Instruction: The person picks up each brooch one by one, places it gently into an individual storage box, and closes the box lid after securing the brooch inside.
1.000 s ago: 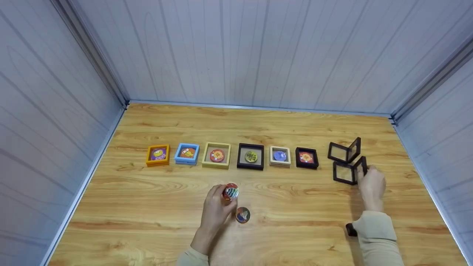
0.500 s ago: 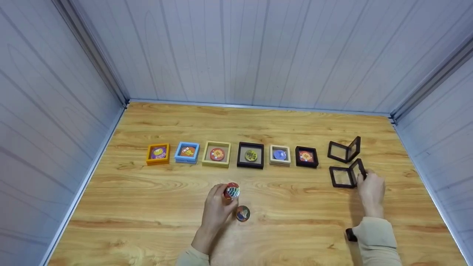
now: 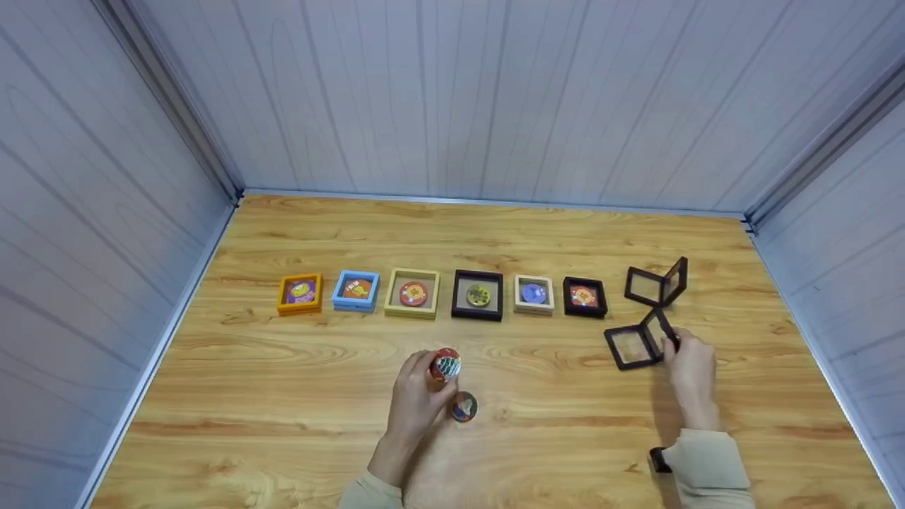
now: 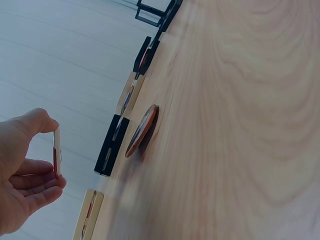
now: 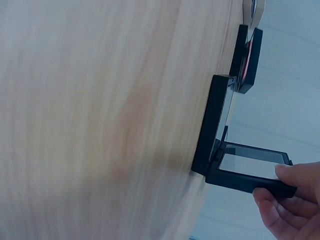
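My left hand pinches a round red badge by its edge between thumb and fingers, above the table. Just below it, a second round dark badge lies on the wood; in the left wrist view this badge looks tilted off the surface. At the right, my right hand grips the raised half of an unfolded black display frame. In the right wrist view, thumb and fingers pinch that frame's upright panel, while its other half rests on the table. Clear film spans both halves.
Another unfolded black frame stands just behind the held one. A row of closed frames with discs inside runs leftward: small black, white, large black, yellow, blue, orange. Panel walls border the table.
My right hand has drawn the unfolded black frame left and toward me, away from the other one, turning it slightly. My left hand stays nearly in place with the red badge.
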A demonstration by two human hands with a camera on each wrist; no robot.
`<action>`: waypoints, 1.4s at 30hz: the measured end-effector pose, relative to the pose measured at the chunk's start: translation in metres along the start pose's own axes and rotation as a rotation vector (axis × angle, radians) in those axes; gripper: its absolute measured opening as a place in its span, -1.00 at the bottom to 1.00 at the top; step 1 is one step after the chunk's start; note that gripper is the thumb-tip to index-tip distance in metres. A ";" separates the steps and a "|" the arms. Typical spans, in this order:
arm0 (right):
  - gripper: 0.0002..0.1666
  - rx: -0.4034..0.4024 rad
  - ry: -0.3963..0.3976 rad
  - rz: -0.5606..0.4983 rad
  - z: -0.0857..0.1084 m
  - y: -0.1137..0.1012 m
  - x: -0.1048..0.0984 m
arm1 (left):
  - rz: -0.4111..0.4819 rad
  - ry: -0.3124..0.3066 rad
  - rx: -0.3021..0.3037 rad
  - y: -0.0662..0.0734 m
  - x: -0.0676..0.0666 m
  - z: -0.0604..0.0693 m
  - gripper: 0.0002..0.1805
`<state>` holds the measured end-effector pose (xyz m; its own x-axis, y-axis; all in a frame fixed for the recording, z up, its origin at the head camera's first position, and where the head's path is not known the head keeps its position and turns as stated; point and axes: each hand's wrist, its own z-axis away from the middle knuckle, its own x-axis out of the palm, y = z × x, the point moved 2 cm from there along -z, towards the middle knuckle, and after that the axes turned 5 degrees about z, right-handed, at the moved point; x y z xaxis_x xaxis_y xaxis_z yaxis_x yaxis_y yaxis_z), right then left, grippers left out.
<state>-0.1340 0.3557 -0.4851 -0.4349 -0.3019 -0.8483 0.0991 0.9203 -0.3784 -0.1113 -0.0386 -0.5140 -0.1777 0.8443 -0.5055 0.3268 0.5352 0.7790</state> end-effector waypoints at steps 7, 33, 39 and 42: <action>-0.77 -0.038 -0.063 -0.019 0.006 -0.016 0.005 | 0.014 -0.003 -0.005 0.001 0.002 0.002 -0.55; -0.77 -0.207 -0.156 -0.169 0.020 -0.076 0.030 | 0.034 -0.044 0.048 0.009 0.015 0.007 -0.54; -0.74 -0.215 -0.206 -0.156 0.023 -0.089 0.034 | 0.011 -0.087 0.053 0.012 0.022 0.009 -0.52; -0.74 -0.233 -0.203 -0.154 0.024 -0.094 0.036 | 0.007 -0.093 0.068 0.013 0.025 0.009 -0.52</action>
<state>-0.1380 0.2524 -0.4891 -0.2396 -0.4637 -0.8530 -0.1714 0.8850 -0.4329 -0.1032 -0.0108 -0.5194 -0.0896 0.8401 -0.5350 0.3901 0.5238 0.7573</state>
